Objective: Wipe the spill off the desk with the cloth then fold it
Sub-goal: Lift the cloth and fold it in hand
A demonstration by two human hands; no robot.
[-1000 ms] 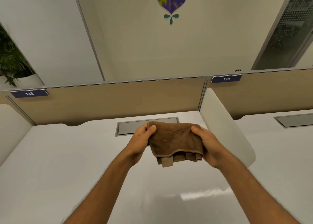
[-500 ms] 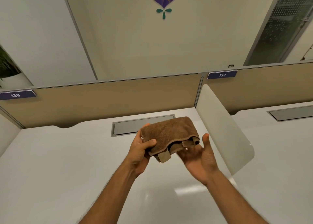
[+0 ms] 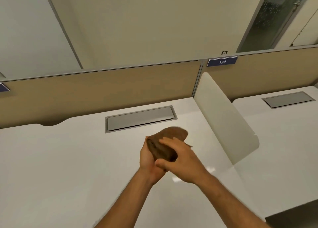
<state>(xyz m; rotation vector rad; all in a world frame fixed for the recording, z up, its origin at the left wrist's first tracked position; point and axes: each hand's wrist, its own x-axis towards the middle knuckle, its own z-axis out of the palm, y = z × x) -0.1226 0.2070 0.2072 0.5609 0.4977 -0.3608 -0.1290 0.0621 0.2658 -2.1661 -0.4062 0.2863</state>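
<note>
A brown cloth (image 3: 173, 134) is bunched into a thick fold and held above the white desk (image 3: 68, 159), a little right of centre. My left hand (image 3: 148, 160) cups it from below and from the left. My right hand (image 3: 182, 159) lies over its top, fingers pressed on the fabric. The far end of the cloth sticks out beyond both hands. No spill shows on the desk surface.
A grey cable hatch (image 3: 140, 118) is set into the desk just behind the hands. A rounded white divider (image 3: 222, 117) stands on the right, with a second desk (image 3: 284, 133) beyond it. A tan partition (image 3: 103, 90) closes the back edge.
The cloth went from being stretched between both hands to being bunched between them. My right hand moved from the cloth's right edge to on top of it. The hands came together and lower.
</note>
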